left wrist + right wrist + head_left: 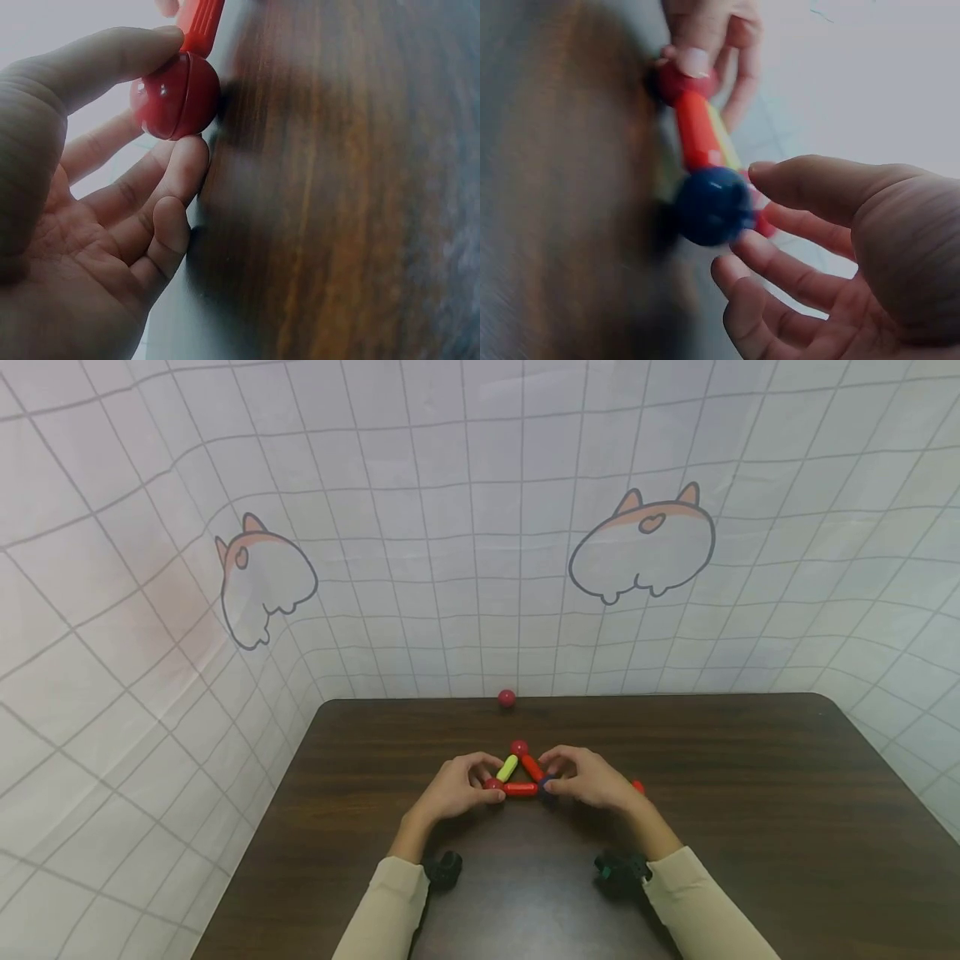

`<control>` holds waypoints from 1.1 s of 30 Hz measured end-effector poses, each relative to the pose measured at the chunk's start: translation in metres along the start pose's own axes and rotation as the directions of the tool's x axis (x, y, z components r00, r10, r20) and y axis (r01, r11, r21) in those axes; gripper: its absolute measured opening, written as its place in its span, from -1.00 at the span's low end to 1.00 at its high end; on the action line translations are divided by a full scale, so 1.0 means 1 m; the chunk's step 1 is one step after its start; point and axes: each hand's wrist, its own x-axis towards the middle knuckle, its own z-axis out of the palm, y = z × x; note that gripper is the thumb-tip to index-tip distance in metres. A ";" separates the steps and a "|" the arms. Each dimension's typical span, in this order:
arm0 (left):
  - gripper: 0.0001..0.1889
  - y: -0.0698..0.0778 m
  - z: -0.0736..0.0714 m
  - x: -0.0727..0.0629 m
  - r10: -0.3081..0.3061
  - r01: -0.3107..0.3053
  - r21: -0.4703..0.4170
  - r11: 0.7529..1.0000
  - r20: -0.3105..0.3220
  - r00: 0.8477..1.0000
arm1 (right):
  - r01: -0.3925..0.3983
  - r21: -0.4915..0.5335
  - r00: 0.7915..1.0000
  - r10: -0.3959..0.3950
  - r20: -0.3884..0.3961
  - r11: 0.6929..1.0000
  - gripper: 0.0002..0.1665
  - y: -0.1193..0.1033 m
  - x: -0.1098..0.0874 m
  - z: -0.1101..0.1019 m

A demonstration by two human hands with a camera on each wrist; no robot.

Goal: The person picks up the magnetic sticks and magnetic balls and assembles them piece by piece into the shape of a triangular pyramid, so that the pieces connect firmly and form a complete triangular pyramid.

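Note:
A triangle of toy rods and balls lies on the table between the hands. Its sides are a yellow-green rod [507,768], a red rod [533,767] on the right and another red rod [521,789] along the near side. At the far corner sits a red ball [519,747]. My left hand [459,787] pinches the near-left red ball [176,96], thumb on top and fingertips beneath. At the near-right corner, my right hand [588,779] holds the dark blue ball [712,206] lightly between thumb and fingertips; its far side is hidden.
A loose red ball [507,698] stands at the table's back edge. Part of a red piece [638,787] shows beyond the right wrist. Black wrist devices [444,870] sit under both forearms. A grid-patterned cloth [465,527] rises behind the dark wooden table [750,793].

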 end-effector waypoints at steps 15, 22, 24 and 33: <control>-0.52 0.002 0.000 -0.002 0.009 -0.009 0.024 1.000 0.003 1.000 | 0.062 0.049 0.971 -0.049 -0.234 0.997 -0.57 0.025 -0.062 -0.073; -0.52 0.003 -0.001 -0.006 0.014 -0.014 0.020 1.000 0.004 1.000 | -0.015 -0.020 0.980 0.011 -0.199 1.000 -0.53 0.049 -0.083 -0.077; -0.52 0.002 -0.001 -0.006 0.016 -0.016 0.021 1.000 0.003 1.000 | -0.032 -0.031 0.982 0.026 -0.184 0.999 -0.52 0.053 -0.085 -0.075; -0.52 0.001 -0.001 -0.006 0.018 -0.018 0.016 1.000 0.006 1.000 | -0.091 -0.095 0.985 0.075 -0.156 0.991 -0.52 0.063 -0.085 -0.063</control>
